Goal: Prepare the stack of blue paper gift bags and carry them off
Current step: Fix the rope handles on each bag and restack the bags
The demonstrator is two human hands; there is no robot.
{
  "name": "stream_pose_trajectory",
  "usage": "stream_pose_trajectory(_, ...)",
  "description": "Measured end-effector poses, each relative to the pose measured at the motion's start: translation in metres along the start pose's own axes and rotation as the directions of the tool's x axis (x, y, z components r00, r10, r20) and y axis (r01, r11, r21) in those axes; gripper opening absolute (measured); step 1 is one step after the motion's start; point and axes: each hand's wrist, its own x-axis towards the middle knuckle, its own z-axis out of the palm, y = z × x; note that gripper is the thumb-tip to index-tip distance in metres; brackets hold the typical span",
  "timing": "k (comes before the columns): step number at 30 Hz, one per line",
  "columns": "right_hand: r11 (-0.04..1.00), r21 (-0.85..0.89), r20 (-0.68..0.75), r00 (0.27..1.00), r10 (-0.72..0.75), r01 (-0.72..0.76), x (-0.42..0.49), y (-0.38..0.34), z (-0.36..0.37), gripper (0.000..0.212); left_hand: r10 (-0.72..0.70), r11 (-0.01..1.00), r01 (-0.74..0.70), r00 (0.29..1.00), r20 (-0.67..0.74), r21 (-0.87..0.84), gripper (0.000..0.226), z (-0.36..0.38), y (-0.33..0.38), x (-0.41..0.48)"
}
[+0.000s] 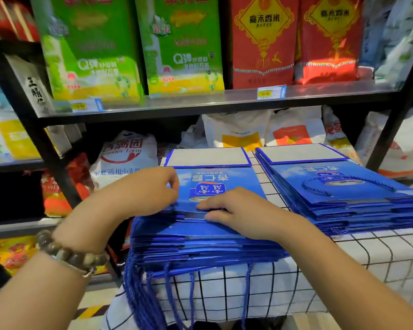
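Note:
A stack of flat blue paper gift bags point(200, 236) lies on a table with a white grid-pattern cloth point(379, 258). Blue cord handles point(141, 296) hang over its front edge. My left hand point(148, 189) sits at the stack's left side, fingers curled and pinching the edge of the top bags. My right hand point(239, 208) rests on top of the stack, its fingers bent over the edges of the upper bags. A second stack of the same blue bags point(343, 194) lies to the right, untouched.
Behind the table stands a black metal shelf point(200, 103) with green and red rice bags above and white flour sacks point(126, 156) below. The floor at the lower left shows yellow-black tape point(91, 312). A bead bracelet point(67, 253) is on my left wrist.

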Motion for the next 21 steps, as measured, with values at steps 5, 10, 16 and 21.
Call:
stream_pose_trajectory(5, 1.000, -0.010, -0.026, 1.000, 0.006, -0.006, -0.002, -0.002, 0.001, 0.035, 0.034, 0.864, -0.041, 0.999, -0.024, -0.502, 0.030, 0.001, 0.017, 0.001)
stream_pose_trajectory(10, 0.999, -0.032, -0.072, 0.997, -0.012, 0.010, -0.002, -0.006, 0.003, 0.029, 0.074, 0.565, 0.026, 0.994, 0.082, -0.825, 0.021, -0.003, 0.031, -0.008)
stream_pose_trajectory(16, 0.936, 0.349, -0.045, 0.997, 0.066, -0.046, 0.000, -0.002, -0.004, 0.022, 0.113, 0.496, -0.045, 0.993, 0.013, -0.867, 0.017, -0.007, 0.046, 0.002)
stream_pose_trajectory(21, 0.466, 0.879, 0.010, 0.981, 0.194, -0.101, -0.009, 0.006, -0.016, 0.047, 0.014, 0.372, -0.015, 1.000, -0.011, -0.928, 0.012, 0.004, 0.056, 0.017)
